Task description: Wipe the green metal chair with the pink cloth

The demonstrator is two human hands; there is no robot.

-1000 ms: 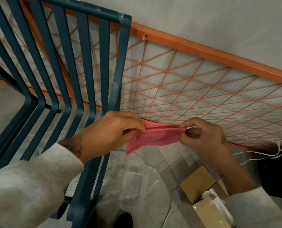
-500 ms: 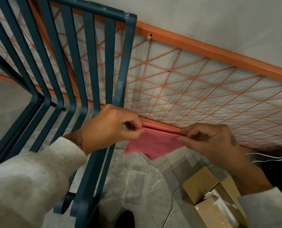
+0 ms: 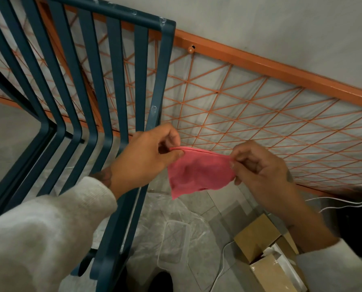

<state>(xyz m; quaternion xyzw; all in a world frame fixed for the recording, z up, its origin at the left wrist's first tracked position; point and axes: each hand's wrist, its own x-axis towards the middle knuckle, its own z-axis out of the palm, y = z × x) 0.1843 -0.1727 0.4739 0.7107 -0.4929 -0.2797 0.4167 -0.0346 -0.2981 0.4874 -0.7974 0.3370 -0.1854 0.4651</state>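
On the left we see the green metal chair (image 3: 161, 70), its slatted back standing upright. Our left grip (image 3: 142, 161), in front of the chair's right post, pinches one top corner of the pink cloth (image 3: 199, 171). The cloth hangs in the air just right of the chair, apart from it. Our right grip (image 3: 260, 171) pinches the opposite corner. Behind stands an orange wire grid (image 3: 260, 62). Below, on the floor, lies clear plastic (image 3: 173, 239), perhaps a lid, then a cardboard box (image 3: 258, 234).

pink cloth (image 3: 199, 171) no longer bunched narrow band between hands: now spread wider, top hem taut, lower part hanging loose; left hand (image 3: 146, 161) shifted from fist round cloth to thumb-forefinger pinch on hem corner; right hand (image 3: 260, 169) now pinches opposite corner
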